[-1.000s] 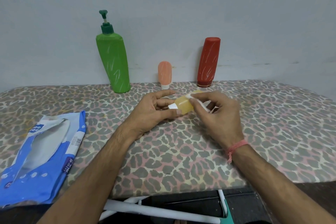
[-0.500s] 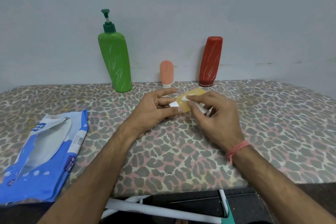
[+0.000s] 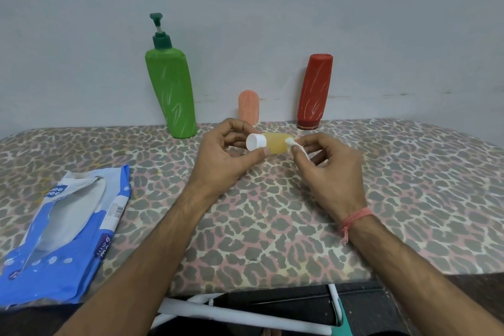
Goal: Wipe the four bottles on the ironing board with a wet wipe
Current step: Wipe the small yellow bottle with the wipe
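Item in hand: small translucent yellow plastic bottle with a white screw cap (image 3: 272,142), held clear above the leopard-print ironing board surface (image 3: 272,213), between the two hands at mid-board.
Long axis: roughly level, running left to right; cap end toward the left hand and turned partly toward the camera, base end toward the right hand.
Left hand (image 3: 227,157): fingers curled round the cap end, thumb beneath and forefinger over the top; it grasps the bottle and carries its weight.
Right hand (image 3: 326,165): fingers pinch a bunched white wet wipe (image 3: 293,144); the wad touches the base end of the yellow body.
Governing relation: the unwiped length of the body lies to the left of the wipe, toward the cap. Judgement: the right hand is the nearer to that face and would draw the wipe along the axis while the left hand steadies or turns the bottle.
Other bottles: tall green pump bottle (image 3: 171,93), small peach tube standing on its cap (image 3: 248,107) and dark red inverted bottle (image 3: 315,90) stand in a row at the far edge by the wall, well apart from both hands.
Progress: cannot tell which of these three are already wiped.
Surroundings: opened blue and white wipe packet (image 3: 62,232) lies at the near left of the board.
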